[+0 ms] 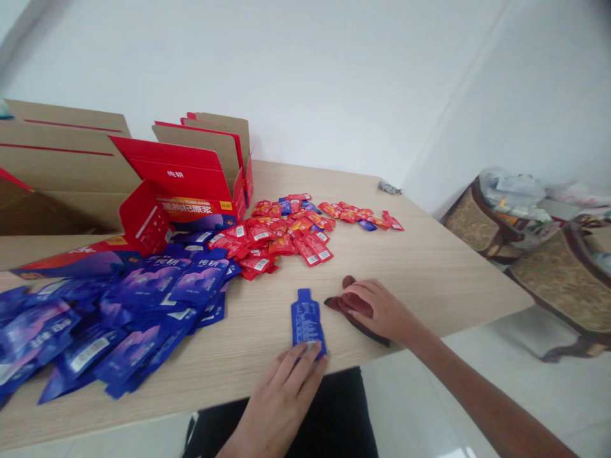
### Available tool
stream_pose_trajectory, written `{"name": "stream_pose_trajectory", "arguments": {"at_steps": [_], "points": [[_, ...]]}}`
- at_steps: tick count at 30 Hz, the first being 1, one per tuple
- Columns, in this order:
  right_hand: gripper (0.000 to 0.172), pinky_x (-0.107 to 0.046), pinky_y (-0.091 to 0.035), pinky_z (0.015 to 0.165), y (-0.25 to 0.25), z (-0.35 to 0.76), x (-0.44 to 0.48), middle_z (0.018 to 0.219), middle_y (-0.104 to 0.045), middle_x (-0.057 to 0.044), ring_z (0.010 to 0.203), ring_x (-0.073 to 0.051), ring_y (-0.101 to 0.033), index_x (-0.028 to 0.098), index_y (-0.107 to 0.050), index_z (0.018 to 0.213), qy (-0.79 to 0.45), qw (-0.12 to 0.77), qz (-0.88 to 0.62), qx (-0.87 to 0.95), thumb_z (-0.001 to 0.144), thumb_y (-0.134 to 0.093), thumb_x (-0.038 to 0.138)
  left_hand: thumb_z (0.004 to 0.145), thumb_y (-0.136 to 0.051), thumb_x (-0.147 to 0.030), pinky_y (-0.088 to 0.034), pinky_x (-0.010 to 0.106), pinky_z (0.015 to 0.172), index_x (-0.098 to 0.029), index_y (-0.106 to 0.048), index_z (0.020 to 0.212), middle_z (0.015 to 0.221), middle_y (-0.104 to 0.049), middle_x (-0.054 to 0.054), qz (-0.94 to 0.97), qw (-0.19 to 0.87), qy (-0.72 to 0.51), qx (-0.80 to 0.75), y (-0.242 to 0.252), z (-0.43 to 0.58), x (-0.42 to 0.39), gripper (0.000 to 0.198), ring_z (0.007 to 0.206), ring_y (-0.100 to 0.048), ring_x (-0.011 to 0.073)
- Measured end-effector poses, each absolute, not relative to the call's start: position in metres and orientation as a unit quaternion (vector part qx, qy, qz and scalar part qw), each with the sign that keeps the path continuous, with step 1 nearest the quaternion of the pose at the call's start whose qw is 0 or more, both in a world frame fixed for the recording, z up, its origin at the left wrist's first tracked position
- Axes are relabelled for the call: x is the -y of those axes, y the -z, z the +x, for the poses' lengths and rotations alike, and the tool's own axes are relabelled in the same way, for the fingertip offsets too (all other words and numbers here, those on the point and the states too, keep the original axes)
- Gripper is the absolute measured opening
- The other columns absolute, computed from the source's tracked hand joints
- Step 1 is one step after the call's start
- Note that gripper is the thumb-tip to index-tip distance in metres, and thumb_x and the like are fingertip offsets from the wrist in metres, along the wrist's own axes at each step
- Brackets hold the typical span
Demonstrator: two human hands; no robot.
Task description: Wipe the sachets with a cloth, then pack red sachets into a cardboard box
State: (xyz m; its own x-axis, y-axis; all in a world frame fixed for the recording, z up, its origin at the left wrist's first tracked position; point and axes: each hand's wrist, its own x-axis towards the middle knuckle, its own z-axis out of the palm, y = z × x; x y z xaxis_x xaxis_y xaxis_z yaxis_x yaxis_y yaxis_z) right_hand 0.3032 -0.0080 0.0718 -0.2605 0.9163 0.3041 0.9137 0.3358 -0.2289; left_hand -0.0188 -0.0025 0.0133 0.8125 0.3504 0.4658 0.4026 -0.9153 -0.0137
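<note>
A single blue spouted pouch [307,321], printed with small white text, lies near the table's front edge with its narrow neck pointing away from me. The fingertips of my left hand [284,388] rest on its lower end, fingers stretched out. To the right of the pouch, my right hand [382,312] has its fingers bent around a soft reddish-brown thing [348,299] with a dark strip along its edge. Its exact kind cannot be made out, since my fingers cover part of it. It lies on the table, apart from the pouch.
Many blue pouches [157,286] are heaped at the left. Behind them stand open red cartons [186,178] and a brown cardboard box [71,172]. Small red sachets [267,235] lie scattered mid-table [429,273], some blue ones among them. Chairs [568,273] with bags stand at the right.
</note>
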Motion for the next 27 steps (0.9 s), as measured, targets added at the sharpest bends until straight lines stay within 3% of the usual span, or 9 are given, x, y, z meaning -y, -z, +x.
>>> {"name": "stream_pose_trajectory", "arguments": {"at_steps": [4, 9, 14, 21, 23, 27], "points": [[0.025, -0.047, -0.057, 0.089, -0.083, 0.297, 0.005, 0.111, -0.072, -0.009, 0.1, -0.029, -0.067, 0.026, -0.063, 0.12, 0.013, 0.212, -0.617, 0.758, 0.097, -0.065, 0.035, 0.104, -0.049, -0.013, -0.049, 0.033, 0.104, -0.024, -0.061, 0.141, 0.143, -0.065, 0.001, -0.952, 0.043, 0.237, 0.19, -0.021, -0.024, 0.001, 0.04, 0.13, -0.058, 0.0215], [0.03, -0.043, -0.055, 0.093, -0.105, 0.243, 0.012, 0.119, -0.068, -0.009, 0.107, -0.028, -0.066, 0.027, -0.053, 0.129, 0.0, 0.345, -0.611, 0.712, 0.101, -0.061, 0.037, 0.105, -0.052, -0.018, -0.052, 0.035, 0.104, -0.022, -0.063, 0.137, 0.134, -0.069, 0.004, -0.951, 0.018, 0.242, 0.19, -0.028, -0.029, 0.004, 0.034, 0.125, -0.062, 0.0229], [0.028, -0.044, -0.054, 0.092, -0.093, 0.188, 0.006, 0.115, -0.067, -0.009, 0.105, -0.029, -0.061, 0.027, -0.062, 0.121, -0.074, 0.2, -0.513, 0.831, 0.098, -0.068, 0.041, 0.107, -0.049, -0.019, -0.058, 0.035, 0.096, -0.019, -0.066, 0.131, 0.116, -0.075, 0.004, -0.953, -0.031, 0.241, 0.182, -0.026, -0.032, 0.005, 0.029, 0.105, -0.07, 0.0209], [0.027, -0.046, -0.053, 0.089, -0.077, 0.231, -0.051, 0.111, -0.066, -0.011, 0.099, -0.03, -0.059, 0.024, -0.065, 0.124, 0.04, 0.117, -0.582, 0.804, 0.1, -0.064, 0.036, 0.11, -0.04, -0.016, -0.061, 0.034, 0.097, -0.017, -0.068, 0.128, 0.123, -0.076, 0.003, -0.932, -0.028, 0.324, 0.159, -0.026, -0.033, 0.0, 0.033, 0.119, -0.068, 0.0201], [0.027, -0.048, -0.053, 0.089, -0.088, 0.24, -0.057, 0.112, -0.066, -0.013, 0.099, -0.031, -0.059, 0.023, -0.064, 0.125, 0.075, 0.134, -0.609, 0.778, 0.101, -0.063, 0.035, 0.11, -0.04, -0.017, -0.062, 0.033, 0.096, -0.017, -0.069, 0.126, 0.121, -0.077, 0.002, -0.926, -0.032, 0.34, 0.163, -0.025, -0.033, -0.001, 0.034, 0.117, -0.07, 0.0192], [0.031, -0.049, -0.05, 0.096, -0.111, 0.221, -0.034, 0.12, -0.065, -0.013, 0.108, -0.032, -0.058, 0.023, -0.056, 0.131, 0.062, 0.264, -0.61, 0.745, 0.102, -0.06, 0.034, 0.109, -0.042, -0.017, -0.062, 0.033, 0.096, -0.017, -0.07, 0.125, 0.12, -0.078, 0.002, -0.917, -0.044, 0.359, 0.17, -0.023, -0.032, 0.001, 0.032, 0.117, -0.071, 0.0199]]}}
